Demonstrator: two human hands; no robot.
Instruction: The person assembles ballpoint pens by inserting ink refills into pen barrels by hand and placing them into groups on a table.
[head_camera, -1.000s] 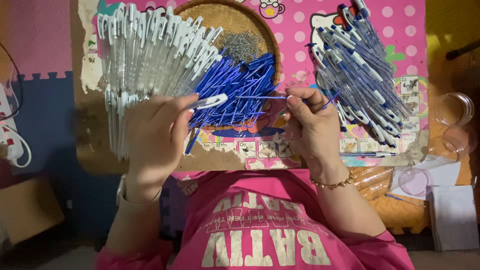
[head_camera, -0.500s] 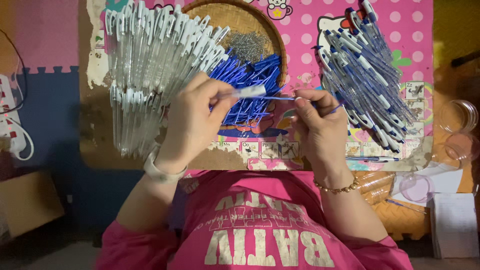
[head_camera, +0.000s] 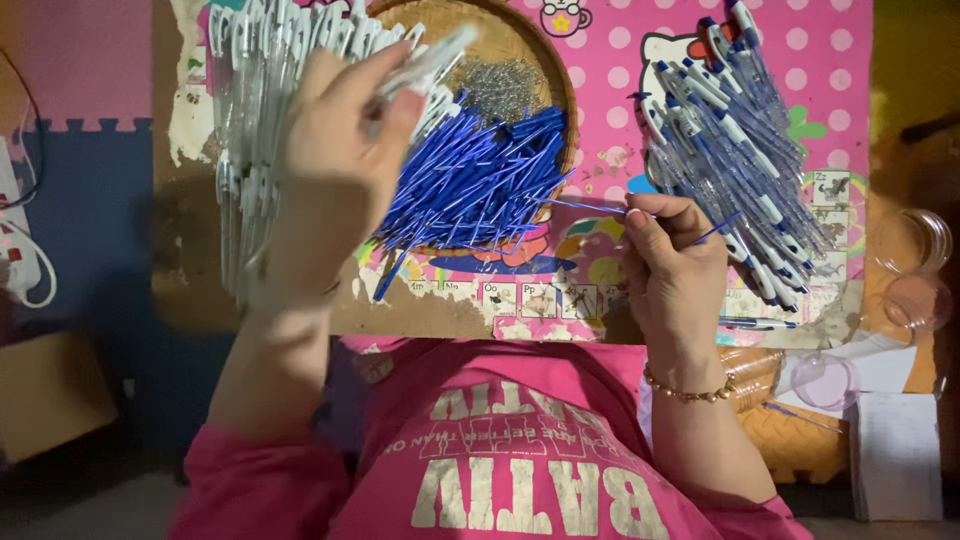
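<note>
My left hand (head_camera: 335, 165) is raised over the pile of clear and white pen barrels (head_camera: 250, 110) and grips one white pen barrel (head_camera: 430, 62), which points up and right. My right hand (head_camera: 675, 260) pinches a thin blue refill (head_camera: 590, 205) that sticks out to the left. A heap of blue refills (head_camera: 480, 185) lies in the round woven tray (head_camera: 545, 80) between my hands. Small metal springs (head_camera: 500, 90) sit at the back of the tray. A pile of finished blue and white pens (head_camera: 730, 150) lies to the right.
Everything rests on a pink dotted foam mat (head_camera: 820, 60) with worn picture tiles. A white power strip (head_camera: 20, 240) lies at the left edge. Clear plastic lids (head_camera: 910, 240) and white paper (head_camera: 890, 450) sit at the right. My pink shirt (head_camera: 520, 450) fills the lower middle.
My left hand has lifted away from my right hand, up and left toward the barrel pile, carrying the white barrel. My right hand has stayed put with the refill.
</note>
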